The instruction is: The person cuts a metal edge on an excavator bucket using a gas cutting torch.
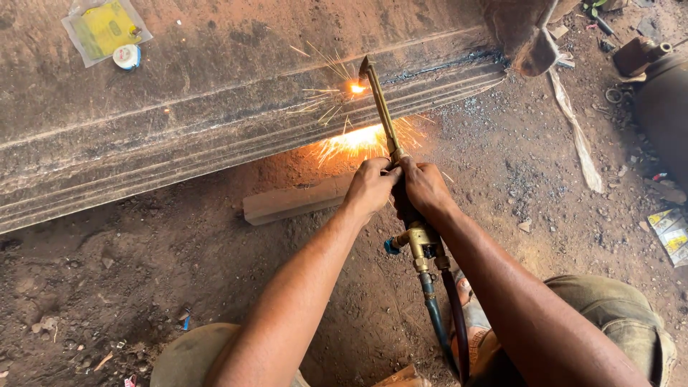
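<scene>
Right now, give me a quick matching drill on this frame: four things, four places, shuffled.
Things:
1. cutting torch
2. yellow packet
3. wooden block
4. hoses

Places:
A. flat on the dirt below the sparks
B. on top of the steel, upper left
C. gripped by the left hand and right hand, tip at the steel beam
D. trailing back between the person's knees

Pairs: 1-C, 2-B, 3-A, 4-D

Rough metalworking yard, dirt floor, rusty steel beam, gas cylinder, scattered scrap
</scene>
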